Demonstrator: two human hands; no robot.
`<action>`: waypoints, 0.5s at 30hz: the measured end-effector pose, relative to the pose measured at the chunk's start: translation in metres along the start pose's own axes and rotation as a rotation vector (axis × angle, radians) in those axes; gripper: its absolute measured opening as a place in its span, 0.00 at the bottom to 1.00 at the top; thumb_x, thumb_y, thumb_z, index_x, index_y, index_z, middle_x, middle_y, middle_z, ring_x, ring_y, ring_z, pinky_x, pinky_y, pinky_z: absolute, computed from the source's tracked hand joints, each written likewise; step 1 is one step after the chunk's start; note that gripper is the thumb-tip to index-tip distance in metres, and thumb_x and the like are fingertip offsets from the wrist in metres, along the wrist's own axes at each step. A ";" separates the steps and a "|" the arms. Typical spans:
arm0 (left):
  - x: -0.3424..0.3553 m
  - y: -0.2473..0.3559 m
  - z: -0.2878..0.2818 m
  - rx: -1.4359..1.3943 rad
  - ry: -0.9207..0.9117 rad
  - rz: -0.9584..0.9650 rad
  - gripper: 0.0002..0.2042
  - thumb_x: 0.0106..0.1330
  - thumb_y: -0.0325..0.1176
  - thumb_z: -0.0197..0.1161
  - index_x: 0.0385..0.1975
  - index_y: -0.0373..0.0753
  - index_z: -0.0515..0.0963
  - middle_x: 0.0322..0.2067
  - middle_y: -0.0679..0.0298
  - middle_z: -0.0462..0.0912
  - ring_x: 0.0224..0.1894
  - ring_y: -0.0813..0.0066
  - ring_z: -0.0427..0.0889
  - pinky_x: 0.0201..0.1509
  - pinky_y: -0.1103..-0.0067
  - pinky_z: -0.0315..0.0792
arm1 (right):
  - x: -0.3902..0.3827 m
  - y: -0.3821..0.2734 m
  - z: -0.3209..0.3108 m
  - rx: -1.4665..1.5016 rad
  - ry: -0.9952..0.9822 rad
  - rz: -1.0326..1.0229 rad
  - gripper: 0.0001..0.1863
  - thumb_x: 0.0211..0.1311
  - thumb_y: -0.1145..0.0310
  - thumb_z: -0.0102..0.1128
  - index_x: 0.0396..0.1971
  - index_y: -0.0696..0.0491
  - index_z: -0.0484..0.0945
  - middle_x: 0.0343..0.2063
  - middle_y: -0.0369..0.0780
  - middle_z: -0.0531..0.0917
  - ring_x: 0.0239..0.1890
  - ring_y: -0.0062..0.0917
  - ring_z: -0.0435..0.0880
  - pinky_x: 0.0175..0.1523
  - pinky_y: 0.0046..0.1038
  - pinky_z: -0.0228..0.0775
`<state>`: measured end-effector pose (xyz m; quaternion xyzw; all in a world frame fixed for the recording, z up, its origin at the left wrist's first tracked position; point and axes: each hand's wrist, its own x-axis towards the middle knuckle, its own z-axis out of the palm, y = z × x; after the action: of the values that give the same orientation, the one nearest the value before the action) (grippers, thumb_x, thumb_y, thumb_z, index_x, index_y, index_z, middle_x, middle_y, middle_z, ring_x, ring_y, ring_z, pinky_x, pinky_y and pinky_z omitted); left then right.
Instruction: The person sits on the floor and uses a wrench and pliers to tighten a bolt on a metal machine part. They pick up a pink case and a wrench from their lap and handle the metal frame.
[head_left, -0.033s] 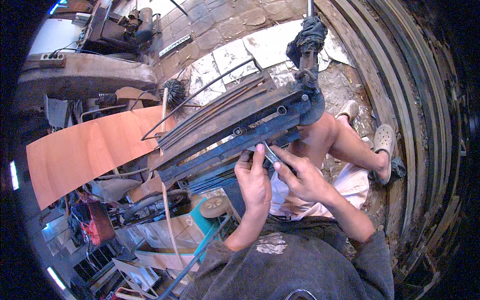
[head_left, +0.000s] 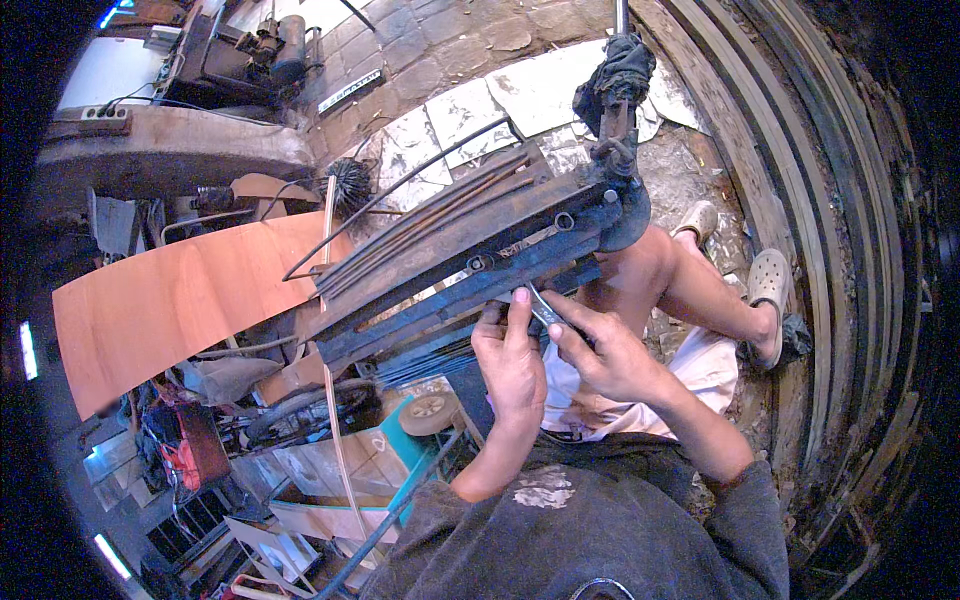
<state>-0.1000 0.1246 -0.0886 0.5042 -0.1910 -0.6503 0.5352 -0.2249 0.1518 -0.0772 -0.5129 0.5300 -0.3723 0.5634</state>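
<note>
Left hand (head_left: pixel 512 355): shifted very slightly toward the right of the frame since the earlier view; little else moved
Pose, left: thumb raised beside the wrench head, fingers curled at the lower edge of the steel rail; whether they grip anything cannot be told
Right hand (head_left: pixel 606 356), centre of frame: closed around the shank of a steel wrench (head_left: pixel 543 311)
Wrench: centre of frame, tilted, its head up and to the left, just beneath the rail
Lettering, wrench: small marks on the shank, too fine to read
Steel bench tool (head_left: pixel 590 232), centre: long dark rails on a slant, a coil spring (head_left: pixel 518 243) set along the upper side, a lever (head_left: pixel 618 125) with black wrapping rising toward the top edge
Metal rods (head_left: pixel 430 222): several, lying along the rails
Plywood sheet (head_left: pixel 195 300), left of frame: orange-brown, curved by the lens
Printed strip (head_left: pixel 350 92), upper left: pale with dark characters, illegible
Dark shirt (head_left: pixel 660 520), lower edge: pale irregular patch at the hem
Clog (head_left: pixel 769 282), right of frame: beige, perforated, worn on a foot
</note>
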 end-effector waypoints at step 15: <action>-0.005 -0.021 0.019 -0.077 0.027 0.091 0.09 0.66 0.29 0.57 0.44 0.34 0.74 0.40 0.63 0.79 0.41 0.77 0.76 0.46 0.81 0.71 | 0.026 -0.003 -0.044 -0.171 -0.229 -0.072 0.18 0.65 0.66 0.49 0.52 0.58 0.70 0.35 0.54 0.80 0.38 0.46 0.81 0.43 0.41 0.72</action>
<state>-0.1275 0.1314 -0.0948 0.4829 -0.1814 -0.6254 0.5855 -0.2639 0.1180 -0.0758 -0.6168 0.4734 -0.2847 0.5607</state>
